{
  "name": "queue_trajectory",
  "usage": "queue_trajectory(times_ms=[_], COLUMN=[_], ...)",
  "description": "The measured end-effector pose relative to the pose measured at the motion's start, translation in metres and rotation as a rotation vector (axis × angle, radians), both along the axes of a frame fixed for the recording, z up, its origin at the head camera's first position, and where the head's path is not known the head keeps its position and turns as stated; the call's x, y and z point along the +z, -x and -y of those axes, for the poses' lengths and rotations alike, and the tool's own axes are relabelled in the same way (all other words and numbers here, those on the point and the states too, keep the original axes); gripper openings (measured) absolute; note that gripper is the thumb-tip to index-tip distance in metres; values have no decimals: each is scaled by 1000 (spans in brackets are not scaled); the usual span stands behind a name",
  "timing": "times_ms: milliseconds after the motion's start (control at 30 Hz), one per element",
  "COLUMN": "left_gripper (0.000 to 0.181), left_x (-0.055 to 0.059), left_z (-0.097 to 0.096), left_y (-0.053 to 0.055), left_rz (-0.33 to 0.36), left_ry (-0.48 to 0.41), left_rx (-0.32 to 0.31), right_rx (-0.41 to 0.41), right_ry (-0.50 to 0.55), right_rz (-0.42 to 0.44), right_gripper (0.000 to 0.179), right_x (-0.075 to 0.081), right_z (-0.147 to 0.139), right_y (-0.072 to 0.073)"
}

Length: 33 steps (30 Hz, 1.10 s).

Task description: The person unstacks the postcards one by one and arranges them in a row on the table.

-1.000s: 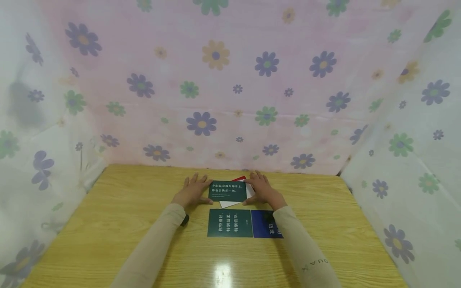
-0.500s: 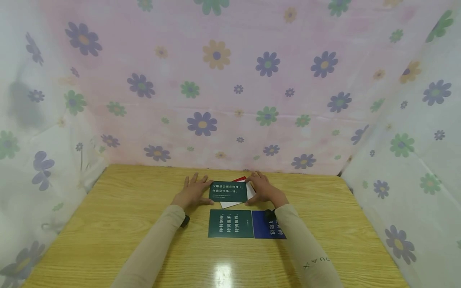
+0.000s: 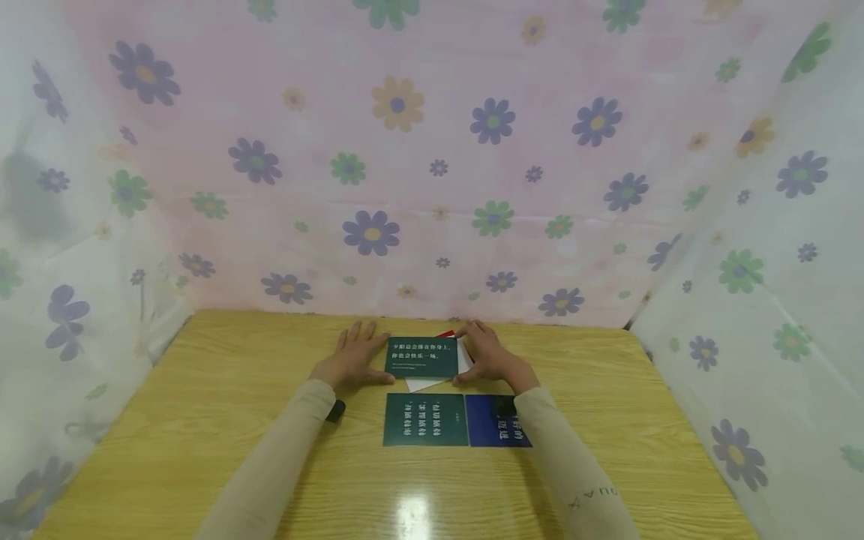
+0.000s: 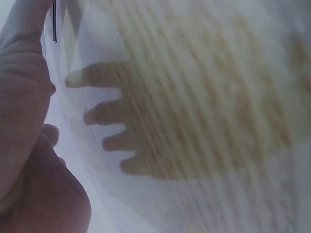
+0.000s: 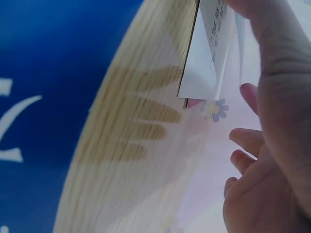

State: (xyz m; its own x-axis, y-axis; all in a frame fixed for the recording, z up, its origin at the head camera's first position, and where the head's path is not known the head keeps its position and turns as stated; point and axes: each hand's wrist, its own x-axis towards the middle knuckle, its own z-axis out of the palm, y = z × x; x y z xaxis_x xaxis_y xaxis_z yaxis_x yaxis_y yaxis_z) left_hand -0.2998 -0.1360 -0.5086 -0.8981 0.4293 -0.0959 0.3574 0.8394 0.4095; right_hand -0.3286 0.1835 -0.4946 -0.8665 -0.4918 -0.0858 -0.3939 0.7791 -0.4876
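Note:
In the head view a green card (image 3: pixel 421 357) with white printed characters lies between my two hands. My left hand (image 3: pixel 349 360) holds its left short side, thumb at the near corner and index finger at the far one. On the opposite side my right hand (image 3: pixel 491 358) grips it likewise by thumb and index finger. Under the green card a white card (image 3: pixel 466 358) juts out slantwise, and a bit of red (image 3: pixel 445 334) shows behind. The right wrist view shows small print on the white card (image 5: pixel 203 63) near my thumb. Little of the held card shows in the left wrist view.
Nearer to me, a second green card (image 3: pixel 425 420) and a blue card (image 3: pixel 489 421) lie side by side, the blue one partly under my right forearm. The wooden table (image 3: pixel 202 420) ends at flower-printed sheets (image 3: pixel 432 187) behind and on both sides.
The head view has shifted slightly, so everything sits a little further left. Both hands stay at the green card's sides with almost no motion.

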Motion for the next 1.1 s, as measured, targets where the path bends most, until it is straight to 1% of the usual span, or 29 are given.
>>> queue_trajectory(times_ms=[100, 200, 300, 433, 600, 733, 900, 1100], left_gripper=[98, 98, 98, 100, 101, 102, 101, 101], left_x=[2, 5, 7, 8, 7, 5, 2, 4], left_z=[2, 3, 4, 5, 6, 6, 7, 6], left_y=[-1, -1, 0, 2, 1, -1, -5, -11], left_rz=[13, 7, -23, -67, -76, -88, -106, -118], left_ry=[-28, -51, -66, -88, -123, -128, -133, -120], left_rx=[1, -7, -25, -37, -39, -53, -54, -45], right_rx=[-4, 1, 9, 26, 35, 40, 65, 58], right_ry=[36, 60, 80, 78, 61, 72, 101, 82], right_rz=[-7, -27, -50, -77, -112, -128, -164, -197], right_gripper=[89, 88, 87, 91, 98, 101, 104, 103], right_x=[0, 2, 3, 3, 2, 2, 2, 2], right_z=[1, 1, 0, -2, -5, -7, -8, -7], right_y=[-3, -5, -7, -8, -13, -20, -27, -33])
